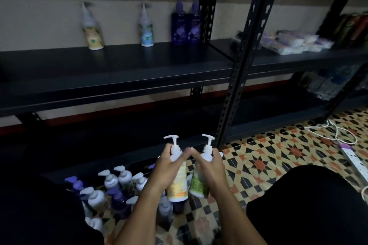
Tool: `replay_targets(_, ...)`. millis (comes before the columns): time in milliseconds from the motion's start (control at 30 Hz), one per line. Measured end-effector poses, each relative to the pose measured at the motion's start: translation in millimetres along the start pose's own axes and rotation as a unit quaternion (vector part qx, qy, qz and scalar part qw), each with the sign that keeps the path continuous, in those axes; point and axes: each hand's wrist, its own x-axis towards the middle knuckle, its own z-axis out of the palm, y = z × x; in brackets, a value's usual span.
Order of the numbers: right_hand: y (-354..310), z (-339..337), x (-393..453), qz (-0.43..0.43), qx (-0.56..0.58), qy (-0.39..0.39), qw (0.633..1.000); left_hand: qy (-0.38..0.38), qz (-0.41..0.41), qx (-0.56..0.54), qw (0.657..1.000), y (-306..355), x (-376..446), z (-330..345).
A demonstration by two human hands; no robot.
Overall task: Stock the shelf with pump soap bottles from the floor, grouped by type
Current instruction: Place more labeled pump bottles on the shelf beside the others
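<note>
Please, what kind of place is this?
Probably a small shop's stockroom or storage room. Dark metal shelving holds a few soap bottles and wrapped packs, more pump bottles wait on the patterned tile floor, and a power strip lies there.

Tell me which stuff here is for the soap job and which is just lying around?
For the job:
yellow-label bottle in left hand
green-label bottle in right hand
floor bottles
shelf
shelved bottles

Lying about:
power strip
wrapped packets
water bottles

Head view, looking forward and down

One wide-angle camera looks from above the person's forearms, close over the patterned floor (pixel 278 157), toward the dark shelf (pixel 119 69) standing farther ahead against the wall.
</note>
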Motion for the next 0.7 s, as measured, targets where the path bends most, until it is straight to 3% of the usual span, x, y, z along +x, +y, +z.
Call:
replay_targets(100,-3.2,1.2,1.1,-0.004,-0.012,-0.014,1.0,-0.028,-0.008,0.011,1.0,-5.4,0.7,-0.6)
replay_targets(267,2.6,-1.6,6.1,-0.002,-0.047,-0.003,0.999,-0.004,-0.006,0.005,1.0,-6.6,1.3,-4.3)
replay_targets(467,6.7,-14.7,2.9,-0.004,0.055,0.037,0.998,0.033,0.027,-0.044,0.998,-8.4,1.9,-1.7)
replay_targets(700,3.7,-16.8,-2.9,-0.026,0.023,-0.025,0.999,-0.011,0.006,-0.061,0.998,-15.3,4.2,2.3)
